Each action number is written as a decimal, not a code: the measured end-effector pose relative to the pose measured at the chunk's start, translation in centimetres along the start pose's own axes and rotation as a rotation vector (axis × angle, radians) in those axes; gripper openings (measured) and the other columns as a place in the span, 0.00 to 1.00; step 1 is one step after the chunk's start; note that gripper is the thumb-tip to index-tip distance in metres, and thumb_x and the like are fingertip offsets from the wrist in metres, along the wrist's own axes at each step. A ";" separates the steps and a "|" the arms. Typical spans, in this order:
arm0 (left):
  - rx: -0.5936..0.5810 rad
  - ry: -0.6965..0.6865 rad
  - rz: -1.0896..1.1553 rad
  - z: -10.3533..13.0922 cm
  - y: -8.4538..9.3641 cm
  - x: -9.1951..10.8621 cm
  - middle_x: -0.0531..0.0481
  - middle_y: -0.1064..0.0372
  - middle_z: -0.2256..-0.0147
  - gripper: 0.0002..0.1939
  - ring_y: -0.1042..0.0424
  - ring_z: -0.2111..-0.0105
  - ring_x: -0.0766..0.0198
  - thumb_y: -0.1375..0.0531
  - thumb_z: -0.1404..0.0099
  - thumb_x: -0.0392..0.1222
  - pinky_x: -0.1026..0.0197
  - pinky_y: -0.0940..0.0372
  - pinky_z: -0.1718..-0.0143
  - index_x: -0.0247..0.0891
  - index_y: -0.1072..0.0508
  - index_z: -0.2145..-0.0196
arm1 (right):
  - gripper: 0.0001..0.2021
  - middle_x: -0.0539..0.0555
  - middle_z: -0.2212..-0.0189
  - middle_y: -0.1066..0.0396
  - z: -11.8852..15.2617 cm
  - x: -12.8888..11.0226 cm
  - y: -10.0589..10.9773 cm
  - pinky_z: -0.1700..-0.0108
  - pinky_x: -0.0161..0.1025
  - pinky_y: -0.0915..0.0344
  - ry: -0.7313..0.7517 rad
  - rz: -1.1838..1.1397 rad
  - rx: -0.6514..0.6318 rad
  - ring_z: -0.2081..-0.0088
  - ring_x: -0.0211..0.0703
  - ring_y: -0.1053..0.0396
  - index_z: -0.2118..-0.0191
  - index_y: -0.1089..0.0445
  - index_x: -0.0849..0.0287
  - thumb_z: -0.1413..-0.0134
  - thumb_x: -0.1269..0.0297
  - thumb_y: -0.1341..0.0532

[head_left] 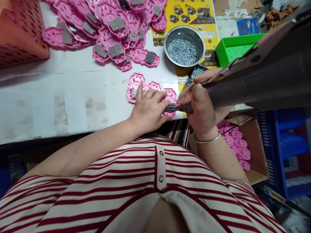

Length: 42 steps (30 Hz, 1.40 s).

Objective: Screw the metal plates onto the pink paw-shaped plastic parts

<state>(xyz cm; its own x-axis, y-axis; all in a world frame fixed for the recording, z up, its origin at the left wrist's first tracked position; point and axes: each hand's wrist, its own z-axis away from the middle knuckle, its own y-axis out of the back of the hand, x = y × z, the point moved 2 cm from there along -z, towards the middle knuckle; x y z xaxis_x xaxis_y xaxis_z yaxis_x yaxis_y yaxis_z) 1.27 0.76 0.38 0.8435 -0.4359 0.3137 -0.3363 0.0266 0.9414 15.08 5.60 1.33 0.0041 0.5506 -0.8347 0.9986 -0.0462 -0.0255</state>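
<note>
Three pink plastic parts lie in a row near the table's front edge. My left hand (149, 108) rests over them, its fingers spread, with fingertips on the rightmost pink part (170, 94) and one finger by the leftmost pink part (136, 82). The middle pink part (153, 86) is partly covered by that hand. My right hand (202, 108) is wrapped round a dark power screwdriver (225, 89), held slanting. Its tip meets the dark plate on the rightmost pink part. A metal bowl (184, 46) of small screws stands just beyond.
Many pink parts with grey plates (116, 24) are piled at the back. An orange basket (21, 32) stands left. Further right are a small screw tray (196, 73), a green tray (222, 51) and a cardboard box (259, 155) of pink pieces below.
</note>
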 end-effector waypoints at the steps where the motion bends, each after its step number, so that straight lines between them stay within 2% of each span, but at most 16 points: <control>1: -0.005 0.005 -0.002 0.0 0.0 0.0 0.40 0.30 0.45 0.20 0.34 0.44 0.42 0.35 0.34 0.54 0.23 0.56 0.34 0.41 0.21 0.50 | 0.17 0.48 0.71 0.26 0.0 0.1 -0.2 0.58 0.48 0.23 0.044 -0.023 0.016 0.67 0.42 0.25 0.63 0.31 0.47 0.49 0.40 0.36; 3: -0.016 0.013 -0.004 -0.1 0.1 0.1 0.40 0.29 0.45 0.20 0.33 0.44 0.42 0.35 0.34 0.54 0.23 0.55 0.34 0.41 0.21 0.50 | 0.13 0.46 0.72 0.25 0.0 0.2 -0.3 0.59 0.47 0.23 0.119 -0.063 0.043 0.71 0.40 0.27 0.63 0.30 0.46 0.48 0.46 0.34; 6: -0.027 0.020 0.000 -0.1 0.1 0.0 0.41 0.29 0.44 0.20 0.34 0.43 0.41 0.35 0.34 0.54 0.23 0.56 0.34 0.42 0.22 0.49 | 0.11 0.46 0.72 0.25 -0.1 -0.4 -0.1 0.61 0.45 0.23 0.138 -0.078 0.008 0.72 0.38 0.28 0.61 0.28 0.46 0.47 0.49 0.34; 8: -0.032 0.020 0.010 0.0 0.1 0.0 0.43 0.29 0.43 0.20 0.34 0.43 0.41 0.36 0.34 0.54 0.22 0.57 0.34 0.43 0.22 0.48 | 0.13 0.44 0.74 0.29 -0.3 -1.6 0.6 0.69 0.40 0.26 0.137 -0.113 -0.016 0.76 0.35 0.31 0.57 0.28 0.45 0.46 0.48 0.34; 10: -0.030 0.018 0.020 0.1 0.1 -0.1 0.44 0.29 0.43 0.20 0.34 0.43 0.41 0.36 0.33 0.55 0.21 0.57 0.34 0.43 0.22 0.48 | 0.16 0.42 0.79 0.35 -0.8 -3.2 1.7 0.79 0.35 0.33 0.149 -0.169 -0.001 0.82 0.32 0.37 0.55 0.27 0.47 0.46 0.48 0.33; 14: -0.014 0.015 0.006 0.2 0.2 0.0 0.42 0.28 0.44 0.20 0.33 0.44 0.40 0.36 0.33 0.55 0.22 0.56 0.34 0.42 0.21 0.49 | 0.09 0.42 0.83 0.42 -1.9 -4.9 4.2 0.82 0.31 0.36 0.289 -0.166 0.169 0.84 0.30 0.40 0.60 0.24 0.53 0.44 0.56 0.34; 17: -0.007 0.010 -0.016 0.4 0.1 0.1 0.41 0.26 0.46 0.20 0.32 0.46 0.40 0.37 0.33 0.55 0.22 0.56 0.35 0.41 0.21 0.50 | 0.09 0.42 0.83 0.44 -1.9 -4.2 5.6 0.84 0.31 0.39 0.322 -0.074 0.241 0.85 0.30 0.42 0.61 0.24 0.51 0.46 0.55 0.33; 20: 0.002 0.010 -0.018 0.6 0.1 0.1 0.42 0.26 0.46 0.20 0.32 0.46 0.40 0.37 0.34 0.56 0.22 0.57 0.35 0.42 0.21 0.50 | 0.13 0.43 0.82 0.43 -1.1 -3.1 6.3 0.83 0.33 0.40 0.275 -0.002 0.234 0.84 0.31 0.43 0.57 0.27 0.50 0.44 0.50 0.34; 25: 0.000 0.026 -0.029 0.7 0.2 0.0 0.46 0.26 0.45 0.19 0.31 0.45 0.42 0.37 0.33 0.57 0.24 0.57 0.34 0.47 0.21 0.50 | 0.16 0.44 0.78 0.43 -0.2 -2.3 6.4 0.82 0.33 0.43 0.216 0.091 0.243 0.84 0.29 0.48 0.56 0.31 0.48 0.42 0.44 0.38; 31: -0.006 0.026 -0.014 0.7 0.4 0.0 0.45 0.26 0.46 0.18 0.31 0.46 0.42 0.36 0.34 0.57 0.23 0.58 0.34 0.48 0.21 0.50 | 0.20 0.49 0.66 0.34 0.0 -1.7 6.3 0.81 0.37 0.42 0.167 0.111 0.255 0.82 0.29 0.47 0.55 0.35 0.48 0.44 0.39 0.39; 37: -0.010 0.033 0.003 0.6 0.4 0.0 0.44 0.26 0.45 0.18 0.31 0.45 0.40 0.37 0.34 0.56 0.22 0.58 0.35 0.48 0.21 0.50 | 0.17 0.47 0.71 0.36 0.2 -1.8 6.4 0.84 0.34 0.43 0.165 0.100 0.232 0.84 0.27 0.48 0.57 0.32 0.48 0.44 0.43 0.37; 42: -0.026 0.028 0.012 0.5 0.5 0.0 0.44 0.27 0.45 0.18 0.31 0.45 0.40 0.36 0.34 0.55 0.22 0.58 0.35 0.48 0.21 0.49 | 0.16 0.45 0.77 0.41 0.0 -1.9 6.4 0.82 0.36 0.41 0.182 0.098 0.237 0.84 0.30 0.48 0.56 0.32 0.48 0.43 0.45 0.37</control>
<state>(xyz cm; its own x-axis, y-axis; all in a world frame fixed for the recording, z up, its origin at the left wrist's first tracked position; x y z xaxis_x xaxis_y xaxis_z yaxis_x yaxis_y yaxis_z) 0.91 0.27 0.76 0.8511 -0.4104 0.3275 -0.3353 0.0553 0.9405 21.50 4.23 2.69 0.1308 0.6733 -0.7277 0.9530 -0.2878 -0.0949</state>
